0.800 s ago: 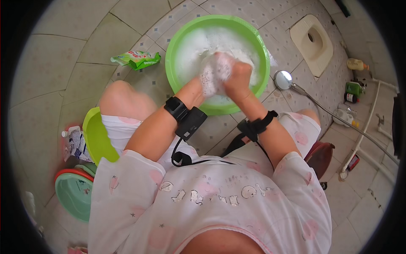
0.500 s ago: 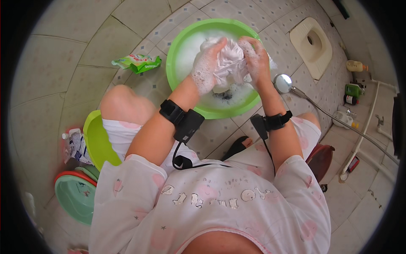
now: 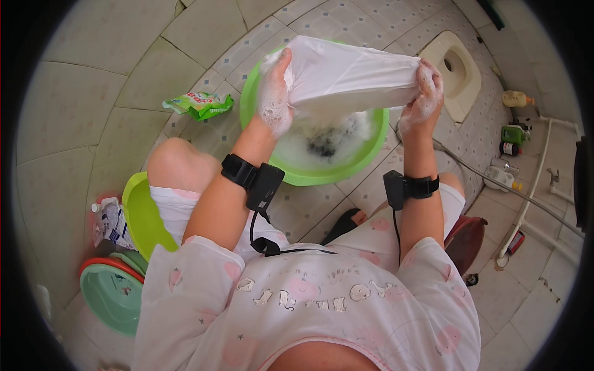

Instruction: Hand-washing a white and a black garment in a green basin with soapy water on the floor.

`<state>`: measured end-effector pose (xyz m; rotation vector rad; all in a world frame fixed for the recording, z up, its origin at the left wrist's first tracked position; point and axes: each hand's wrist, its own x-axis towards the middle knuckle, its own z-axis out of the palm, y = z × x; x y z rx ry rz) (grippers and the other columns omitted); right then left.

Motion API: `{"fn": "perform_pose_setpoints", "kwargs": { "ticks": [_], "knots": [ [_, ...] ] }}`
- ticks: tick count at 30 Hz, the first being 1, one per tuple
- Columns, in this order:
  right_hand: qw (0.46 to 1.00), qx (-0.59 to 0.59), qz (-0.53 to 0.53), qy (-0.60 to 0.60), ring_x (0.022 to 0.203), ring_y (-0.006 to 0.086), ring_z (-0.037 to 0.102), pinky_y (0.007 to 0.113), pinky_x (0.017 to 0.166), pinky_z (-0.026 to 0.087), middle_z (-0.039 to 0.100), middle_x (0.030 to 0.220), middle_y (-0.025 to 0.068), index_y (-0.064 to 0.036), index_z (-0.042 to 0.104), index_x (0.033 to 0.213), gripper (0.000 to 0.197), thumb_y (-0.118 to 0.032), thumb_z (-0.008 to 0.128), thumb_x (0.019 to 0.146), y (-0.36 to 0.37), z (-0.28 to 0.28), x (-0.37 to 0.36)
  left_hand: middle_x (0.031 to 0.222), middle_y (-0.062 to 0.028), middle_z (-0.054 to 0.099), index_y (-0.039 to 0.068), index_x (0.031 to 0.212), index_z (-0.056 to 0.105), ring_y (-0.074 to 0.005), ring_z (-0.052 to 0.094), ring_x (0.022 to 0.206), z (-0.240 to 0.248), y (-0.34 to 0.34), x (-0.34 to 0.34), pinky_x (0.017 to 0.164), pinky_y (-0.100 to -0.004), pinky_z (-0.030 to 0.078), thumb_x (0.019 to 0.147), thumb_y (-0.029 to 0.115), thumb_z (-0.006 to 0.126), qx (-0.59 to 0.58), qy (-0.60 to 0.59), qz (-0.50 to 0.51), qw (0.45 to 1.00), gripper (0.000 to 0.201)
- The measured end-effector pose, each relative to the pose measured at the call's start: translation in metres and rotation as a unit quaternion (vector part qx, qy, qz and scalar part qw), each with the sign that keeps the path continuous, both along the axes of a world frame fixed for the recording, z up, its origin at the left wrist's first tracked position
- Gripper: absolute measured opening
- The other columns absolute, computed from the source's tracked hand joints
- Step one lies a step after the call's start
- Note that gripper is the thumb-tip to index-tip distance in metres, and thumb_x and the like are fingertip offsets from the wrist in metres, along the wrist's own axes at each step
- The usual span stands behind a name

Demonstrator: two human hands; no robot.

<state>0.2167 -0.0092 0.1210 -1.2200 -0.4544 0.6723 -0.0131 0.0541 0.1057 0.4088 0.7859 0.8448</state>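
Note:
A wet white garment (image 3: 352, 73) is stretched taut between my two hands, above a green basin (image 3: 306, 178). My left hand (image 3: 275, 93), covered in suds, is closed on its left end. Its right end is gripped by my right hand (image 3: 424, 96), which has foam on the fingers and wrist and is out past the basin's right rim. Below the cloth, soapy water (image 3: 356, 139) fills the basin, with something dark (image 3: 322, 145) showing through the foam. The garment hides the far part of the basin.
A green detergent packet (image 3: 201, 105) lies left of the basin. A squat toilet (image 3: 455, 74) is at the far right, with bottles (image 3: 512, 134) along the right wall. A shower hose (image 3: 476, 162) runs along the right. More basins (image 3: 111, 297) stand at the lower left.
My hands have moved apart, the right one going farthest right. The bunched garment is now spread out between them. The shower head seen before is hidden behind my right hand.

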Motion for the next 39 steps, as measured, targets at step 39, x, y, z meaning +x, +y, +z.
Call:
{"fn": "perform_pose_setpoints", "kwargs": {
  "ticks": [39],
  "knots": [
    [0.987,-0.091,0.131,0.011,0.111,0.0214,0.057,0.03,0.095,0.045,0.06,0.124,0.0134,-0.0007,0.053,0.131,0.055,0.003,0.056,0.076,0.001,0.002,-0.011,0.11,-0.0044,0.065,0.003,0.116,0.06,-0.0138,0.063,0.098,-0.022,-0.004,0.007,0.085,-0.0274,0.051,0.095,0.027,0.061,0.015,0.026,-0.061,0.998,0.032]
  ]
}}
